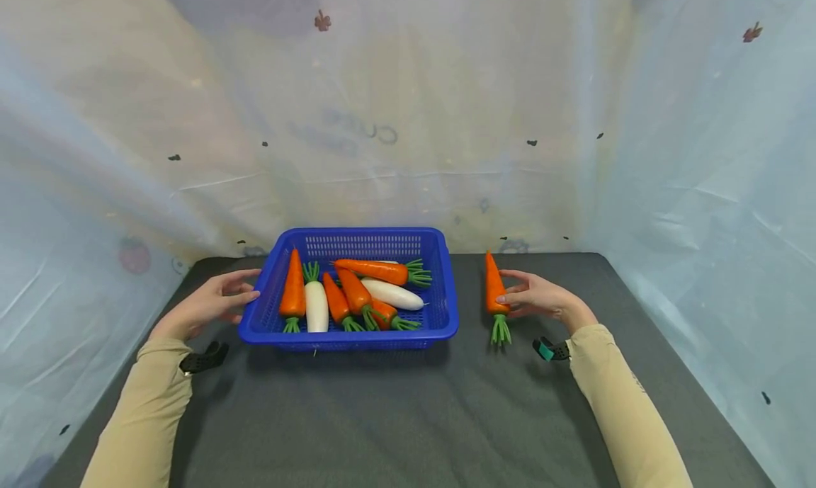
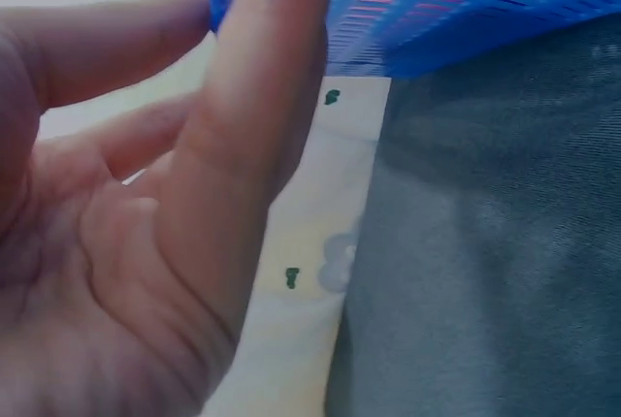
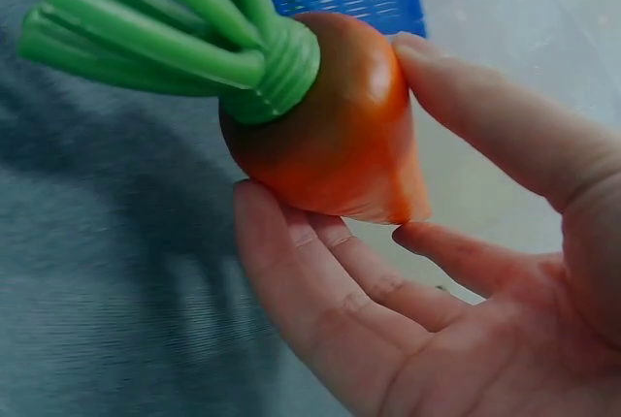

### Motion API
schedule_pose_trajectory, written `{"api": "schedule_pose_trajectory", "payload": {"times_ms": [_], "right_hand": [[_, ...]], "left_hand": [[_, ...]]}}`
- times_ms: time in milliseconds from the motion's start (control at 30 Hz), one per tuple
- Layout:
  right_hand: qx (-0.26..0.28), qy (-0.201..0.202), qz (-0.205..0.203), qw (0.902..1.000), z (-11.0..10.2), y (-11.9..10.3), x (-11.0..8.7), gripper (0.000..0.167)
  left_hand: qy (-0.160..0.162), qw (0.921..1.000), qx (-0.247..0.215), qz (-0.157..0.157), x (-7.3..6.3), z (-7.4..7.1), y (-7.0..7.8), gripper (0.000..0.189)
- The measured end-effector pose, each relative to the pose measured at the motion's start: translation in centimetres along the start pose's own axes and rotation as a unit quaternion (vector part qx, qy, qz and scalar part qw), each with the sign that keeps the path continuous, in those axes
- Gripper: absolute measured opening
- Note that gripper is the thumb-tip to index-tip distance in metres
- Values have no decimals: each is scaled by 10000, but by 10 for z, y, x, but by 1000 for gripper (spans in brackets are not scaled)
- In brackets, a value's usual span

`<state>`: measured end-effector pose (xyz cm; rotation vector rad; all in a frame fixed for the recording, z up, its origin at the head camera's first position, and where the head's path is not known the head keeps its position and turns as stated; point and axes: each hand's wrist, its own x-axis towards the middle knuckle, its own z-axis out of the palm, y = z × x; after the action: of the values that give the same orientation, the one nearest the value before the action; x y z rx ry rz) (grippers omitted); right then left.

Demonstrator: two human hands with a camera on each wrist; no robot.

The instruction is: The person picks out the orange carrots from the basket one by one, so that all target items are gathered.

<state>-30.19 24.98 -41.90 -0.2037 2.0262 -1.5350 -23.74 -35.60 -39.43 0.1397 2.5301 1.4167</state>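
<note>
A blue plastic basket [image 1: 349,339] sits on the dark cloth, with several toy carrots [image 1: 293,290] and white radishes [image 1: 316,307] lying inside. My left hand [image 1: 213,304] is at the basket's left side, its thumb and fingers pinching the rim, as the left wrist view shows close up. To the right of the basket, my right hand [image 1: 534,297] holds a single orange carrot [image 3: 340,116] between thumb and fingertips. That carrot's tip points away from me, and its green stalks [image 1: 500,330] point toward me.
A dark grey cloth [image 1: 395,417] covers the table. Translucent plastic sheeting [image 1: 446,120] with small printed figures hangs behind the table and along both sides. Each wrist wears a dark strap [image 1: 204,358].
</note>
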Motion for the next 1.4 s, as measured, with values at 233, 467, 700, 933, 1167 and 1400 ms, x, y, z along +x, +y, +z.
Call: {"api": "schedule_pose_trajectory", "payload": {"times_ms": [233, 467, 700, 933, 1167, 1400], "right_hand": [[113, -8, -25, 9999, 5, 12, 8, 81], [75, 54, 35, 10000, 14, 10, 22, 81], [31, 87, 195, 9998, 7, 7, 24, 80], [-18, 110, 251, 9996, -3, 7, 26, 81], [-211, 164, 260, 9993, -2, 8, 32, 81], [-353, 264, 306, 9986, 0, 4, 32, 76]], "left_hand": [[273, 9987, -387, 188, -1, 10, -12, 71], [459, 9978, -423, 207, -2, 8, -19, 72], [553, 9969, -544, 164, -4, 12, -17, 71], [654, 9958, -613, 161, -6, 13, -18, 70], [614, 9957, -678, 166, -8, 10, -21, 69], [495, 9969, -598, 97, -5, 11, -16, 71]]}}
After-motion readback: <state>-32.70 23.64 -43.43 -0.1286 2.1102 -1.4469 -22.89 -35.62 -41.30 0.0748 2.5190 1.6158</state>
